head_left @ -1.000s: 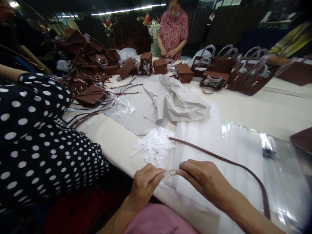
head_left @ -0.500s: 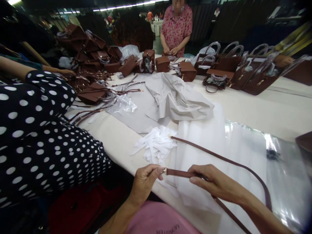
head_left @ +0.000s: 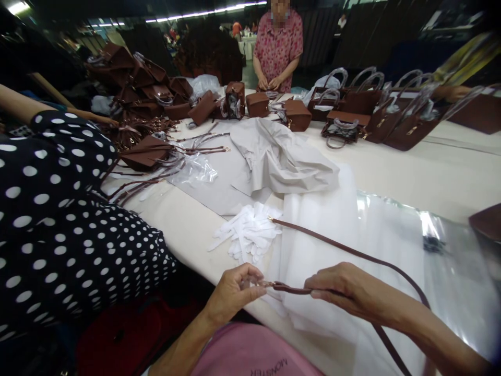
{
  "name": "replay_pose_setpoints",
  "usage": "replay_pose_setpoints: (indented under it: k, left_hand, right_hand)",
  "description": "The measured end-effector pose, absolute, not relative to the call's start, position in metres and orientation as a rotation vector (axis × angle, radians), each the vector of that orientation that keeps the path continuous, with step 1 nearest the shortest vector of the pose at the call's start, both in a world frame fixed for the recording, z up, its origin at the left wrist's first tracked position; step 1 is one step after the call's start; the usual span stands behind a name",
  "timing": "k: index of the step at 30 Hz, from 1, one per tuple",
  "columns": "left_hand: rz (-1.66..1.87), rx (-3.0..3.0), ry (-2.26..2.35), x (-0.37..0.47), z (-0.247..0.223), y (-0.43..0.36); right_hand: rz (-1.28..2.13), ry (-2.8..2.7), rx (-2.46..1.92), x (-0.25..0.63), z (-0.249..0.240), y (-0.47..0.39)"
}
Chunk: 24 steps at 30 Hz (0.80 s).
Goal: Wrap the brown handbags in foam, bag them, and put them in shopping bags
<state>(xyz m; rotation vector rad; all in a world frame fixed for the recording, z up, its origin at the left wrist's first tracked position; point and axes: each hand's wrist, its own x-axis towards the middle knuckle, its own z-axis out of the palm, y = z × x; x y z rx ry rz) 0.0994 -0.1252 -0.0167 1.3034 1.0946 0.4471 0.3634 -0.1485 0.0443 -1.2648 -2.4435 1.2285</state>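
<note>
A long brown strap (head_left: pixel 352 248) curves over the white foam sheets, one metal-clipped end resting beside a pile of white strips (head_left: pixel 252 230). My left hand (head_left: pixel 237 292) pinches the metal clip at the strap's other end, low in the middle of the view. To its right, my right hand (head_left: pixel 344 287) is closed round the strap a short way from that clip. Between the two hands the strap is nearly level and looks doubled. Its remaining length hangs below my right hand toward the bottom edge.
Crumpled grey sheet (head_left: pixel 285 156) lies mid-table, clear plastic (head_left: pixel 454 261) at right. Brown bags (head_left: pixel 410 120) stand at the back right; more are heaped at back left (head_left: pixel 133 78). A person in polka dots (head_left: pixel 70 219) is close on the left; another (head_left: pixel 277 47) stands opposite.
The strap piece between my hands has turned and dropped slightly, now showing its edge. My left fingers have shifted on the clip. The whole view has moved slightly.
</note>
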Motion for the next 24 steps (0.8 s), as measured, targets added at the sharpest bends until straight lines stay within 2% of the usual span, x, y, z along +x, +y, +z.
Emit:
replay_pose_setpoints:
  k: [5,15,21,24]
  left_hand:
    - [0.421,1.405,1.083,0.099,-0.014,-0.126]
    - [0.63,1.61,1.001,0.104,-0.018,-0.128]
    - [0.975,2.111,0.91,0.104,-0.019,-0.128]
    - [1.105,2.208,0.794,0.104,-0.015,-0.125]
  right_hand:
    - [1.226,-2.507,-1.309,0.367,0.047,-0.143]
    - [1.659,-2.232,-1.202,0.362,0.048,-0.133]
    - [2.163,-1.684,-1.102,0.36,0.032,-0.129]
    - [2.254,-1.486,-1.087,0.357,0.017,-0.13]
